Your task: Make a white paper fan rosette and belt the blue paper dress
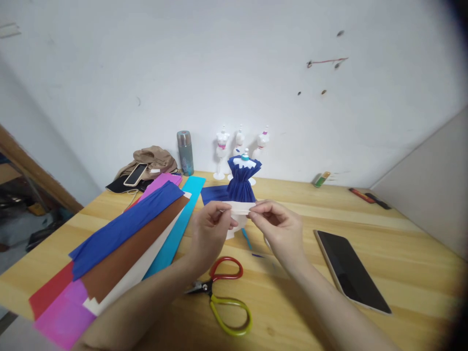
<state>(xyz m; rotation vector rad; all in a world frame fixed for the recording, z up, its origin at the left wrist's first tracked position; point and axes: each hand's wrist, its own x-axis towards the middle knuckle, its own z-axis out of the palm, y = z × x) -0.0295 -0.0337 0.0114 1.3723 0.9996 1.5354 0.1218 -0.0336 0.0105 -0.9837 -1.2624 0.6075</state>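
Observation:
A small white strip [241,208], apparently paper, is stretched level between my two hands. My left hand [212,234] pinches its left end, and my right hand [281,229] pinches the right end. Just behind it stands a small mannequin [245,158] wearing a gathered dark blue paper dress [241,183]. Below my hands, scissors [208,286] with one red and one yellow handle lie on the table, their blade tips partly behind my left forearm. A thin blue scrap [246,239] rests under the strip.
Long crepe-like paper sheets in blue [127,219], brown [135,248] and other colours are fanned out at left. A tablet [351,270] lies at right. A thermos [185,153], bare white mannequins [221,151], a cap with a phone [136,174] and a glue stick [322,179] are along the wall.

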